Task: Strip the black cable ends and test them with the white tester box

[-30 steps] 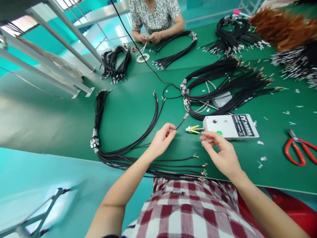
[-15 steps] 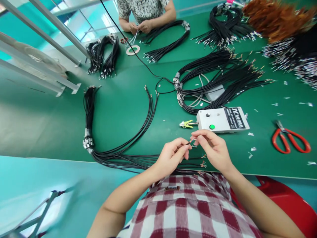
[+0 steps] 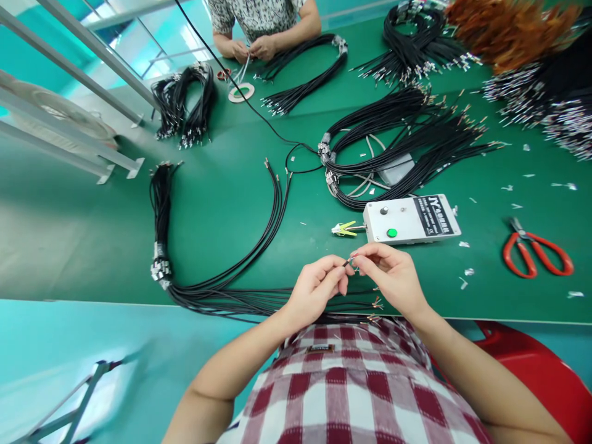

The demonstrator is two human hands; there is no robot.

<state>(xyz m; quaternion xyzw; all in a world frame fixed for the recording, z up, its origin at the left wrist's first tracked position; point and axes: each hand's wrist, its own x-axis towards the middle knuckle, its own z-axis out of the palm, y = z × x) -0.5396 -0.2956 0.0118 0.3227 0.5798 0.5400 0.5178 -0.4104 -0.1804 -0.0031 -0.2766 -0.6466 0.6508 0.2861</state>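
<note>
Left hand [image 3: 317, 287]: thumb and fingers in a narrow pinch on a black cable [image 3: 346, 264], close to its end.

Right hand [image 3: 391, 274]: fingertips drawn together at the thin wires [image 3: 352, 259] of that end; how firmly they press, I cannot fairly tell from here, the wires being so small.

Cable: between the two hands, on the near side of the box [image 3: 398, 221] and its yellow clip [image 3: 345, 229].

Bundle [image 3: 161, 269]: bound at the left, its lengths running toward the person, some passing behind the left hand.

Snips [image 3: 522, 235]: red-handled, to the right on the table [image 3: 231, 203], untouched.

Co-worker's hands [image 3: 263, 47]: across the table, beside a tape roll [image 3: 247, 97].

Risks, as judged: a slack left pinch could let the cable turn or slip; a hard tug from the right could bend or break fine strands; neighbouring ends lying so close could tangle with this one.

Changes: a second ago the right hand was apart, near the clip; now both meet at the cable's end. Box and snips appear unmoved on the table.
</note>
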